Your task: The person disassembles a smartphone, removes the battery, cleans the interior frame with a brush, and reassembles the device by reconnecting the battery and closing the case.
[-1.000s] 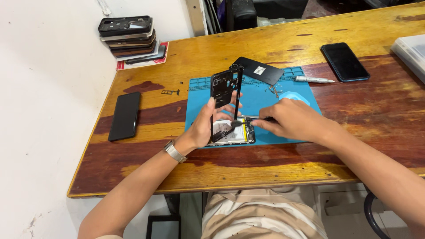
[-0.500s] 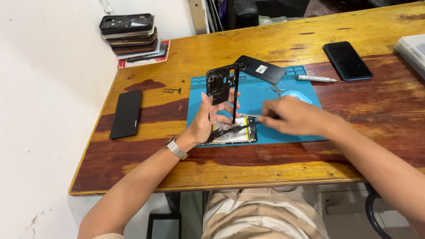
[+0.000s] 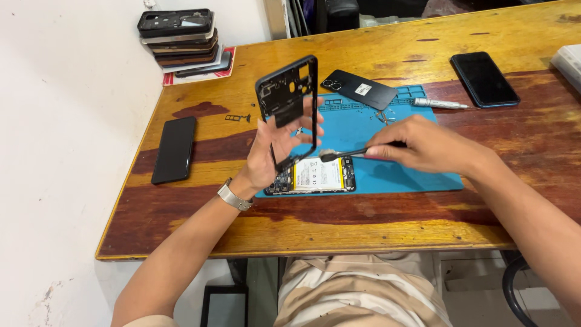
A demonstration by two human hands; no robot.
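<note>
While the left hand (image 3: 275,151) lifts the black frame (image 3: 289,103) upright, the right hand (image 3: 423,145) pinches tweezers (image 3: 345,154).

I see a wooden table (image 3: 423,79), grain streaked yellow and dark red; a blue mat (image 3: 393,175) lies at its middle; a dark phone (image 3: 174,149) rests near the left edge, another phone (image 3: 484,79) far right; a pen-like driver (image 3: 439,103) sits just off the mat; a stack of phones (image 3: 181,39) stands on a red paper (image 3: 225,68) at the back left corner — a white box (image 3: 570,63) at the right edge.
</note>
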